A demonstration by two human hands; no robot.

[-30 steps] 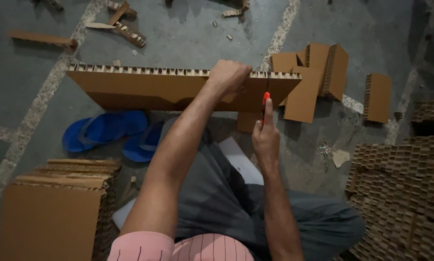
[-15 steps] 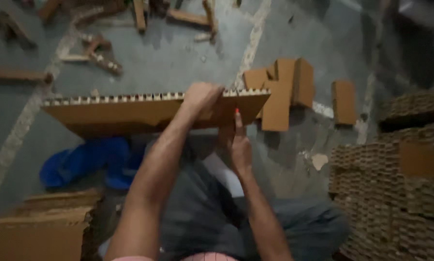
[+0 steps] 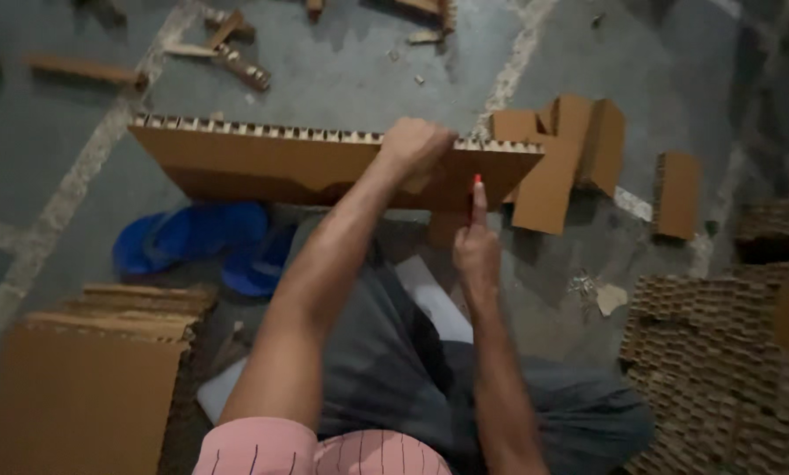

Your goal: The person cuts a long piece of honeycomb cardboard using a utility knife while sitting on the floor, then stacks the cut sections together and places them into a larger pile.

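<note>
Looking down from the head view: grey concrete floor (image 3: pixel 350 79), dim light, pale seams crossing it at angles. No raised surface; everything lies on the floor.

A long honeycomb cardboard panel (image 3: pixel 271 163) stands on edge across the person's front, cell-edge up, just beyond the knees. Left hand (image 3: pixel 416 145) sits on its top edge, grip clenched over the rim. Right hand (image 3: pixel 475 251) is raised against the panel's near face toward its right end, grip closed on a slim red-tipped tool (image 3: pixel 477 180) pointing up; what the tool is cannot be told.

Counts: one pair of blue sandals (image 3: pixel 196 246) on the floor under the panel's left half. A folded cardboard cluster (image 3: pixel 561 163) touches the panel's right end; one separate small piece (image 3: pixel 677 193) lies near it. One stack of flat cardboard sheets (image 3: pixel 95 369) at lower left. One heap of honeycomb cardboard (image 3: pixel 719 361) at lower right. Several loose offcuts (image 3: pixel 232 53) scattered at the far side; exact number unclear. White sheet (image 3: pixel 434 299) on the lap.

No containers visible.
</note>
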